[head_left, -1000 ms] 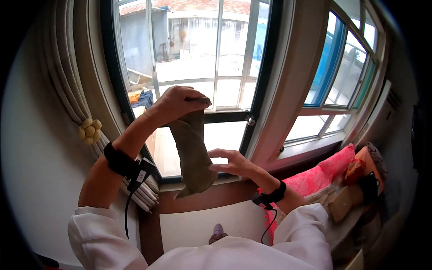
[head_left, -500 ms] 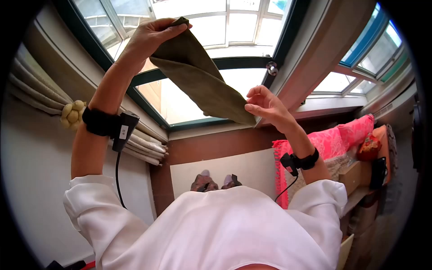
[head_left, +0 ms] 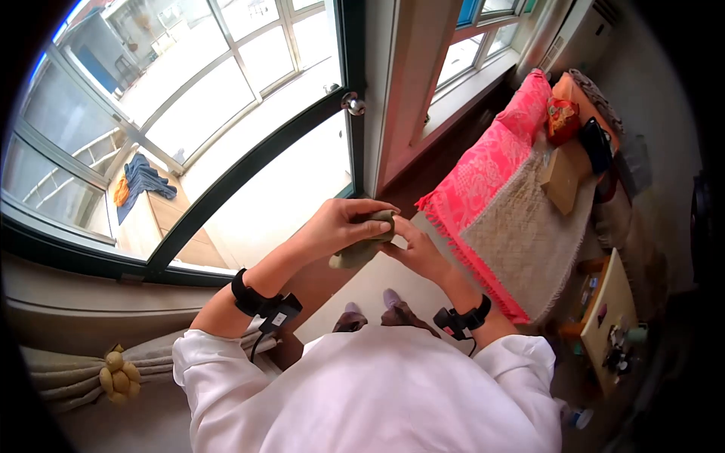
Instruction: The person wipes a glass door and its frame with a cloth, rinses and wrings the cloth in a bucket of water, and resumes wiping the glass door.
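An olive-green cloth (head_left: pixel 352 254) is bunched between my hands in front of my chest, part of it hanging below the fingers. My left hand (head_left: pixel 337 228) is closed on it, thumb and fingers pinching its upper part. From the other side my right hand (head_left: pixel 416 251) meets the left, its fingertips pressed against the gathered cloth. Fingers hide much of the cloth, so its full shape does not show.
A glass door (head_left: pixel 260 162) with a round knob (head_left: pixel 353 104) stands at the left. To the right is a bed (head_left: pixel 519 230) with a pink cover (head_left: pixel 483 170) and a box (head_left: pixel 559 181). A small table (head_left: pixel 609 321) holds several items. A tied curtain (head_left: pixel 162 370) hangs lower left.
The cloth has gone from stretched out and raised to bunched and lower. Both hands have come down and together, the right now on the cloth. The view has turned right.
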